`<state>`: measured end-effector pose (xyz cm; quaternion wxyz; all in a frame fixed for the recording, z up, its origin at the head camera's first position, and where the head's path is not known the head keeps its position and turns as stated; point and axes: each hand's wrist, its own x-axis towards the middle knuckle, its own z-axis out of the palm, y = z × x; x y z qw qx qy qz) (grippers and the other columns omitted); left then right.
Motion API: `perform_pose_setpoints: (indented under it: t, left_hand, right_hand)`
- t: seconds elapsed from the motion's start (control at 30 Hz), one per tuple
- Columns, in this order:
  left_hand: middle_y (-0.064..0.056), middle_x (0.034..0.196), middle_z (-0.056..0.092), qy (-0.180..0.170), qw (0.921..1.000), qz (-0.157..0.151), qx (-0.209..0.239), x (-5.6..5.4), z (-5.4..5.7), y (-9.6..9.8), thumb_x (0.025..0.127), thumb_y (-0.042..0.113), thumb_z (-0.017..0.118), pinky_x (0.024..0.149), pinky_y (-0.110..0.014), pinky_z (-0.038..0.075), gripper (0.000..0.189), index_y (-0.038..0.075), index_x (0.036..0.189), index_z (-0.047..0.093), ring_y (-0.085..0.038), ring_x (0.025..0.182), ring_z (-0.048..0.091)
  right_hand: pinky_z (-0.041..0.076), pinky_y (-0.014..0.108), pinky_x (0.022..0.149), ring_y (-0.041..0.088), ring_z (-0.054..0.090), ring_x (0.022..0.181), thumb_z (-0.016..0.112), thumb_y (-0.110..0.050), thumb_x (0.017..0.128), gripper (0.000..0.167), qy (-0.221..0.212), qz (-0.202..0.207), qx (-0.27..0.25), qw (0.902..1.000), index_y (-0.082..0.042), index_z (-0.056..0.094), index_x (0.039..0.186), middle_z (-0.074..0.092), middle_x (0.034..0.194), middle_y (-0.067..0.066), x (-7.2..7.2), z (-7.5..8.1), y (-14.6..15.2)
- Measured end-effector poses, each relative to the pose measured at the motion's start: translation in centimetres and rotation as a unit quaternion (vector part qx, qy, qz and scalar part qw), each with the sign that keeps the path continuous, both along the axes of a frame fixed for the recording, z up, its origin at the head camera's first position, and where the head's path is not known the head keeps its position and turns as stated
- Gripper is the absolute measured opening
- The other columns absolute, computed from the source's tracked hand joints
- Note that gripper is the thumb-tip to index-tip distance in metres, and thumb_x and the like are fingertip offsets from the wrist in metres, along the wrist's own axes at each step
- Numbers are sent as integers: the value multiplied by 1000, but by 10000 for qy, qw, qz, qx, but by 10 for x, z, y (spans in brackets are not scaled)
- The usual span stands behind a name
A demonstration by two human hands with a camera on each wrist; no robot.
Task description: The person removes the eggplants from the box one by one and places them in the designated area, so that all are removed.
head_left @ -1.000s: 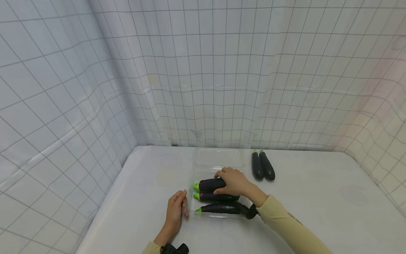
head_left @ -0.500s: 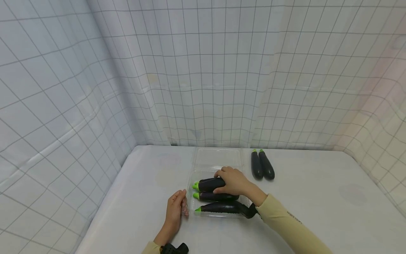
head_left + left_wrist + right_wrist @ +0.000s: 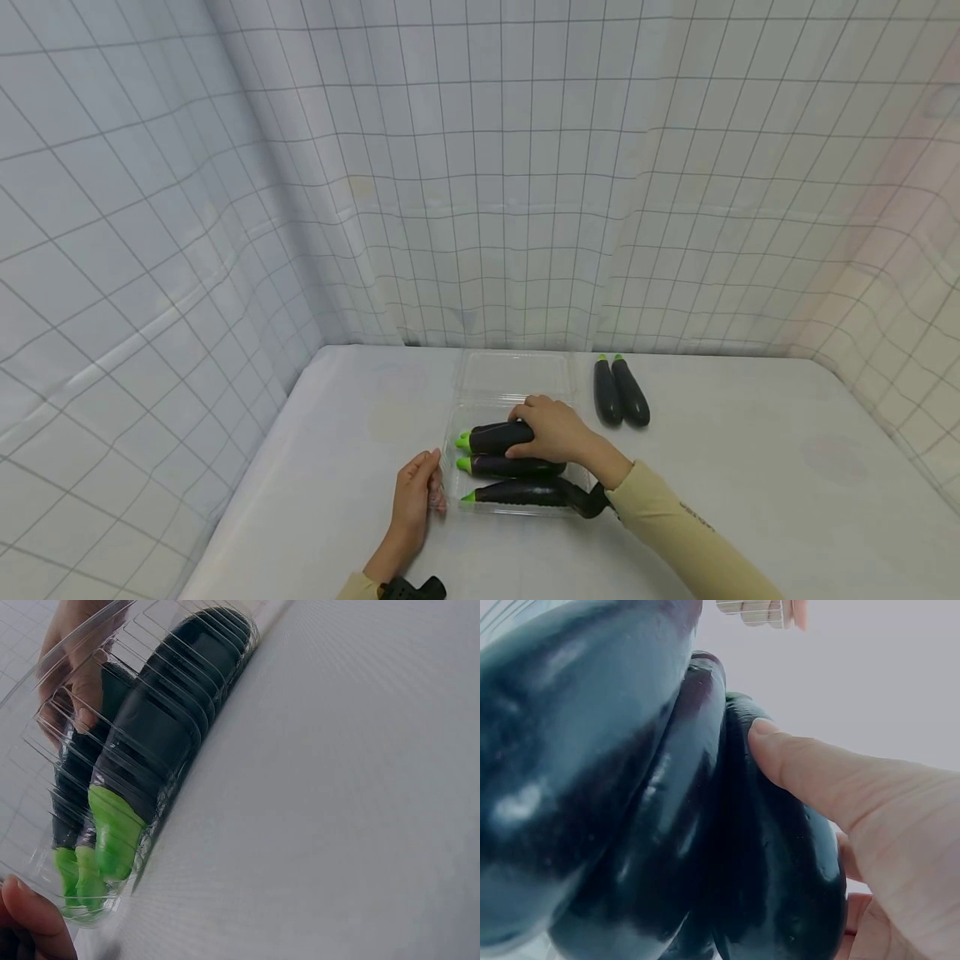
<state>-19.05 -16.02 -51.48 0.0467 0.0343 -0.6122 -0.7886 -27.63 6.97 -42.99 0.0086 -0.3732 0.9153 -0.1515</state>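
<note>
In the head view, a clear hinged plastic container (image 3: 451,467) holds several dark eggplants, green stems to the left. My right hand (image 3: 557,432) grips one eggplant (image 3: 501,437) at the back of the row, thumb on the near side and fingers over the far side. Another stem tip shows behind it. Nearer me lie a middle eggplant (image 3: 510,466) and a front eggplant (image 3: 517,491), partly covered by the black wrist camera. My left hand (image 3: 412,493) holds the container's left rim. Its thumb (image 3: 37,919) shows by the container's corner in the left wrist view.
Two more eggplants, a left one (image 3: 607,393) and a right one (image 3: 632,393), lie side by side on the white table (image 3: 750,467) behind and right of the container. The container's lid (image 3: 517,373) lies folded back. A grid-patterned curtain (image 3: 487,208) surrounds the table.
</note>
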Motion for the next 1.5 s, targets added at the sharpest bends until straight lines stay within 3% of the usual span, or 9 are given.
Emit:
perform_pose_setpoints:
  t: [0.6,0.93,1.23,1.5]
  left_hand:
    - [2,54,36,-27,10000,30,-63,1,-1,1,103,23,45,39,-22,37,50,-17,80,26,-9,41,37]
    - [1,54,36,88,9999,-112,-90,12,22,4,103,15,42,41,-21,38,44,-16,76,26,-7,41,36]
    - [2,52,35,-54,10000,28,0,3,1,1,103,21,44,39,-22,36,48,-15,77,26,-9,40,35]
    - [2,52,34,35,10000,34,-25,2,1,2,102,25,46,39,-22,36,51,-16,78,25,-9,40,35]
  right_hand:
    - [46,39,68,20,53,84,73,-44,81,44,103,50,19,9999,-15,64,112,56,97,3,0,-2,0]
    - [46,39,67,19,54,82,74,-43,80,43,166,76,-32,9998,-15,64,111,56,95,2,1,-3,0]
    - [47,39,67,20,55,82,75,-43,79,43,274,148,-53,9995,-15,64,109,56,93,1,1,-3,1]
    - [47,39,67,20,55,82,75,-43,80,42,281,161,-90,9994,-15,64,109,56,93,1,2,-2,2]
